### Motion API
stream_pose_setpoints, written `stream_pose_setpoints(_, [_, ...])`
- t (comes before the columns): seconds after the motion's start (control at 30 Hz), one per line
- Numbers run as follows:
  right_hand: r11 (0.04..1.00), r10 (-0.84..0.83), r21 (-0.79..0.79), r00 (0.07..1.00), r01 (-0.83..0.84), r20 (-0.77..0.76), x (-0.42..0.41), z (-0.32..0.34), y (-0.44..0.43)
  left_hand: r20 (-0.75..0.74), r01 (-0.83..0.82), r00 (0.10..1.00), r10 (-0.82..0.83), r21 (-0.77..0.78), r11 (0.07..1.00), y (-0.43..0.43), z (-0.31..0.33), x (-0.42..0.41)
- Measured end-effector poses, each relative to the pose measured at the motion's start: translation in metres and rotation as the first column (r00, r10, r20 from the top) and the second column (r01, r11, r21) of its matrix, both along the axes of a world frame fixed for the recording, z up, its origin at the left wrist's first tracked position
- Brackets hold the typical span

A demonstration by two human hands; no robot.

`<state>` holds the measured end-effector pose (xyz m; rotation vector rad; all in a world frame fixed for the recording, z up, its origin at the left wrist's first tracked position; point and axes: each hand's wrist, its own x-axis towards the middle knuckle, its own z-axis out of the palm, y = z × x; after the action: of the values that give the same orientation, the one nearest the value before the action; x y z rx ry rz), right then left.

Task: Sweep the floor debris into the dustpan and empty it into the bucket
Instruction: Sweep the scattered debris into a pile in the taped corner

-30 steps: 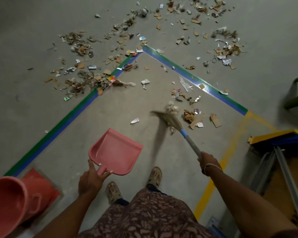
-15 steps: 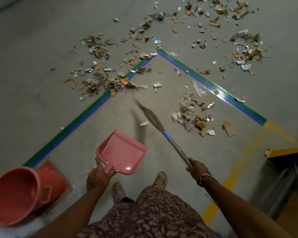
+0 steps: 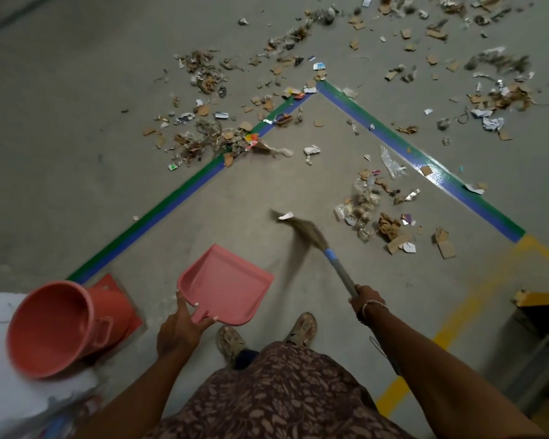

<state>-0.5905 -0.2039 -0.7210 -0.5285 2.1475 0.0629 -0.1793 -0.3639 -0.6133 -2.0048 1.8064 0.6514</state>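
Note:
My left hand (image 3: 179, 324) grips the handle of a pink dustpan (image 3: 229, 285), which hangs just above the grey floor with its mouth facing away from me. My right hand (image 3: 366, 299) holds the metal shaft of a broom (image 3: 311, 232). The blurred straw head touches a white paper scrap (image 3: 285, 216) ahead of the pan. A small heap of cardboard, foil and plastic debris (image 3: 381, 217) lies to the right of the broom. More debris (image 3: 210, 134) is scattered along and beyond the green-blue tape. A pink bucket (image 3: 49, 327) stands at the lower left, tilted toward me.
Green-blue floor tape (image 3: 159, 213) forms a corner pointing away from me. Yellow tape (image 3: 457, 315) runs at the right. A yellow and blue metal frame (image 3: 539, 299) stands at the right edge. A white sheet (image 3: 0, 394) lies under the bucket. My feet (image 3: 267, 337) are behind the dustpan.
The broom head swung from the right-hand heap to the left, then back toward me, now meeting a white scrap. The view shifted, bringing the bucket further into frame. The dustpan stays held.

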Motion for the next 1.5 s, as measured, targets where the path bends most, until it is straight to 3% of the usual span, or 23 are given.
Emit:
stream_pose_setpoints(0.23, [0.947, -0.305, -0.154, 0.942, 0.283, -0.142, -0.026, 0.021, -0.003, -0.036, 0.011, 0.999, -0.012, -0.027, 1.0, -0.006, 0.004, 0.008])
stream_pose_setpoints(0.4, [0.915, -0.332, -0.273, 0.938, 0.296, -0.097, -0.01, 0.045, -0.012, -0.083, 0.02, 0.996, -0.024, -0.055, 0.998, -0.019, 0.008, 0.024])
stream_pose_setpoints(0.57, [0.927, -0.178, -0.329, 0.984, 0.178, 0.029, 0.037, 0.077, -0.034, -0.104, -0.008, 0.995, 0.001, -0.067, 0.998, -0.039, 0.011, 0.048])
stream_pose_setpoints(0.73, [0.965, 0.089, -0.257, 0.985, -0.049, 0.145, 0.099, 0.099, -0.091, -0.155, -0.097, 0.984, 0.086, -0.063, 0.993, -0.072, -0.01, 0.099])
stream_pose_setpoints(0.9, [0.892, 0.443, -0.164, 0.886, -0.421, 0.134, 0.166, 0.095, -0.171, -0.231, -0.245, 0.943, 0.242, 0.013, 0.969, -0.116, -0.065, 0.178])
stream_pose_setpoints(1.07, [0.841, 0.54, -0.062, 0.831, -0.537, 0.132, 0.244, 0.081, -0.264, -0.29, -0.298, 0.909, 0.299, 0.048, 0.953, -0.16, -0.052, 0.237])
stream_pose_setpoints(1.2, [0.918, 0.393, 0.023, 0.916, -0.396, 0.076, 0.28, 0.066, -0.311, -0.277, -0.274, 0.922, 0.271, 0.029, 0.961, -0.194, -0.018, 0.267])
stream_pose_setpoints(1.27, [0.958, 0.284, 0.04, 0.959, -0.285, 0.02, 0.287, 0.061, -0.323, -0.361, -0.34, 0.874, 0.326, 0.026, 0.94, -0.208, -0.01, 0.276])
stream_pose_setpoints(1.37, [0.992, 0.127, -0.013, 0.99, -0.128, -0.063, 0.286, 0.059, -0.336, -0.326, -0.345, 0.882, 0.341, 0.046, 0.937, -0.226, 0.003, 0.284])
stream_pose_setpoints(1.5, [0.988, 0.036, -0.148, 0.994, -0.05, -0.1, 0.284, 0.074, -0.348, -0.298, -0.375, 0.881, 0.368, 0.038, 0.926, -0.245, 0.002, 0.308])
